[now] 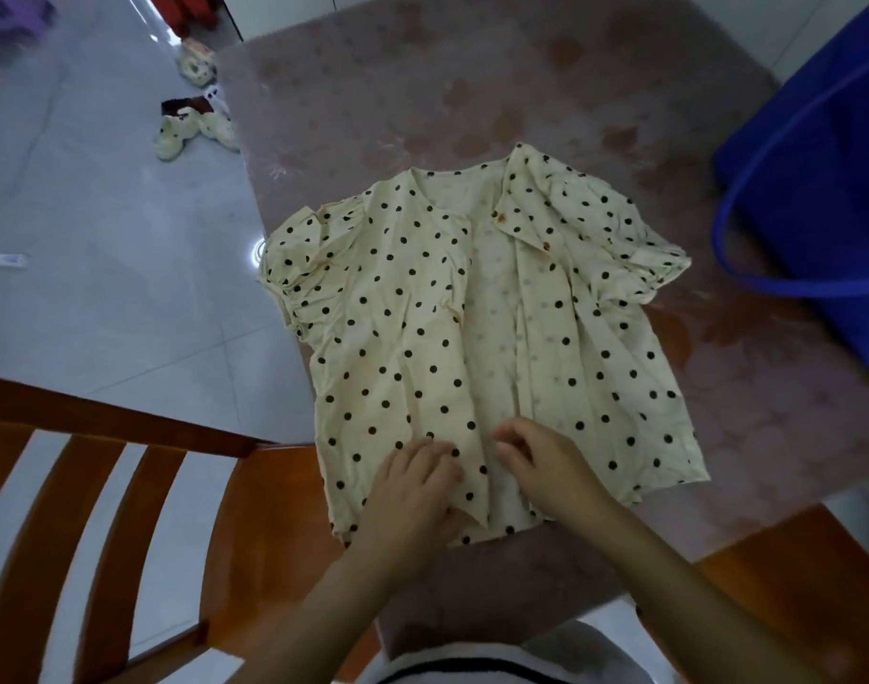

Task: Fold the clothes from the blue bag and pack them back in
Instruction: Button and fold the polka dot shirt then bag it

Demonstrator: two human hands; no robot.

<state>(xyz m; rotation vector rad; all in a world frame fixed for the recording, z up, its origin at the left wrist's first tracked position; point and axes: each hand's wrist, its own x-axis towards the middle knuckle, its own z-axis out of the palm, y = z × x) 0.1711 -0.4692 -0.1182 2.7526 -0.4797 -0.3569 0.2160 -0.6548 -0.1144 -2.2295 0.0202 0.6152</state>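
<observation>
Blouse lies flat on the table, fronts unbuttoned and gaping down the centre, collar far, hem near you. Bag sits at the right edge, its strap near the right sleeve; can't tell if they touch. Your left hand rests on the left front panel at the near hem, fingers fairly straight and close together, pressing the cloth down. Your right hand sits on the centre strip by the hem, fingers curled; can't tell if it pinches fabric or only touches. Handling guess: thin, light, limp, creases easily, likely slides on the smooth table cover, so there's no stiffness to rely on. Take it by the edges, not mid-panel: pinch the front edges to close them, then shoulder plus hem corner on one side for the fold. Puffed sleeves will bunch, so flatten them first. Buttons may snag.
</observation>
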